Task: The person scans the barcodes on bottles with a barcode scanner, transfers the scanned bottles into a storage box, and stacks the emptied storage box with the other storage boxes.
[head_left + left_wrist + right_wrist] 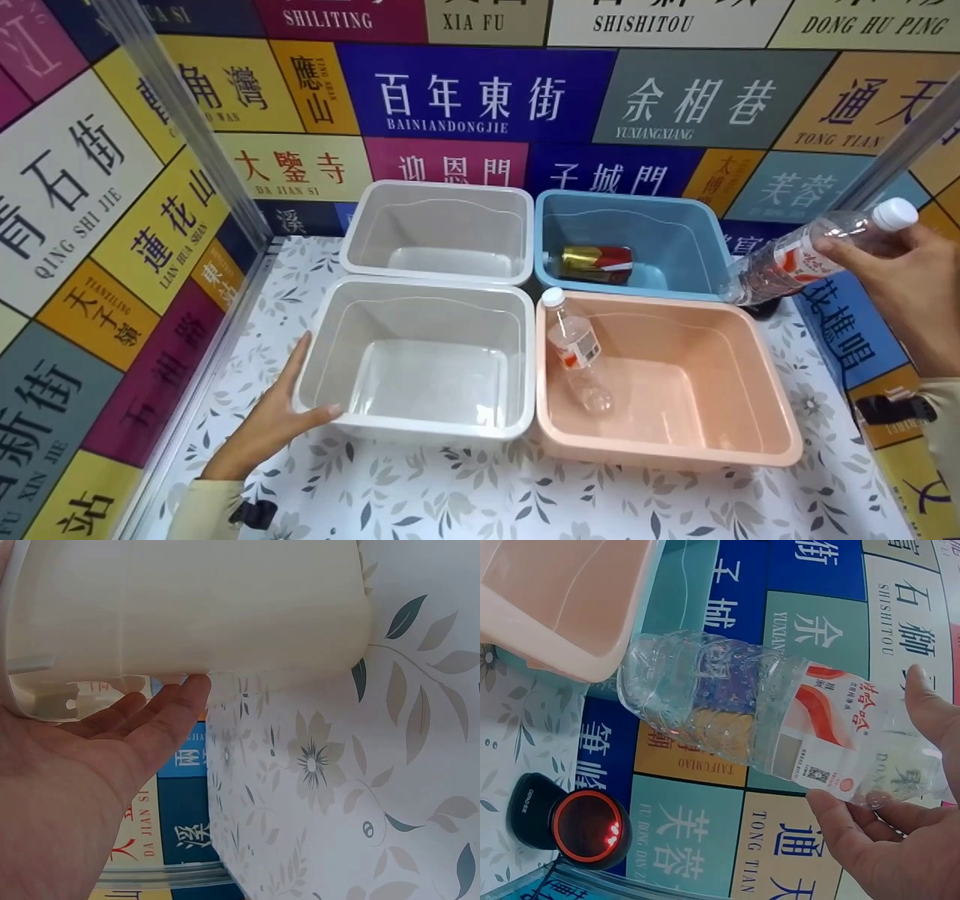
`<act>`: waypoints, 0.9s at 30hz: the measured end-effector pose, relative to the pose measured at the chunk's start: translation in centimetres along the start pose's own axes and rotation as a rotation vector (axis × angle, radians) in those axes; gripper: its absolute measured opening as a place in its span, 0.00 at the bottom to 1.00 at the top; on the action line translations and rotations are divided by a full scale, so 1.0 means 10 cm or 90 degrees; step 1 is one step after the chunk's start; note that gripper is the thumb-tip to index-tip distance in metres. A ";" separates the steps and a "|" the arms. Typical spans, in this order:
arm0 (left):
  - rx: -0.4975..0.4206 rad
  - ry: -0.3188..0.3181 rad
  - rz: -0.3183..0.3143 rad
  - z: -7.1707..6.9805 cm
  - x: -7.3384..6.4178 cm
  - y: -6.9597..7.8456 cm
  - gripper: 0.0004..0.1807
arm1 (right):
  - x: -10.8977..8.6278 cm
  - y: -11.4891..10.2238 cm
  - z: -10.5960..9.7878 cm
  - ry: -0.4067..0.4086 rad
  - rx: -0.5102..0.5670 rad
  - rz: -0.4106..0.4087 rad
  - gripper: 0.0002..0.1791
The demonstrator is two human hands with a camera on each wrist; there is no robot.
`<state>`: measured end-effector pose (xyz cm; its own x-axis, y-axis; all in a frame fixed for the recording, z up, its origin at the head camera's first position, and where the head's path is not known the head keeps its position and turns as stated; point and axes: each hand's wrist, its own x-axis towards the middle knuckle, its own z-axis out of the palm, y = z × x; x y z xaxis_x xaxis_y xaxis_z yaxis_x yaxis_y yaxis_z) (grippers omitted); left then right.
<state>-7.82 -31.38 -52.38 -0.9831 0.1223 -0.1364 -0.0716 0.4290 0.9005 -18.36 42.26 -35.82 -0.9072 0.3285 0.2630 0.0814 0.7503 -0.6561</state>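
My right hand (911, 289) grips a clear plastic water bottle (795, 259) near its neck, fingers and thumb on either side. The bottle tilts, white cap up to the right, base close to the corner between the blue and peach bins. Its red-and-white label (821, 731) shows in the right wrist view. At the near-left corner of the front white bin (416, 433), my left hand (274, 424) rests with fingers extended along the outer wall and thumb at the rim. Those fingers (172, 709) lie against the bin's side in the left wrist view.
Another plastic bottle (577, 352) leans inside the peach bin (675, 454). A gold-and-red can (596, 262) lies in the blue bin (637, 201). Behind the front white bin stands a grey-white bin (442, 191). A black device with a red-lit ring (591, 829) sits beside the bins.
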 end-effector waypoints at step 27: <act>-0.006 -0.005 -0.022 0.00 -0.01 0.01 0.61 | 0.05 0.09 -0.04 0.017 0.032 0.035 0.22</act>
<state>-7.68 -31.37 -52.22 -0.9785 0.1153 -0.1709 -0.1071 0.4240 0.8993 -18.62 43.31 -35.97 -0.8905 0.3837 0.2445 0.1090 0.7017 -0.7041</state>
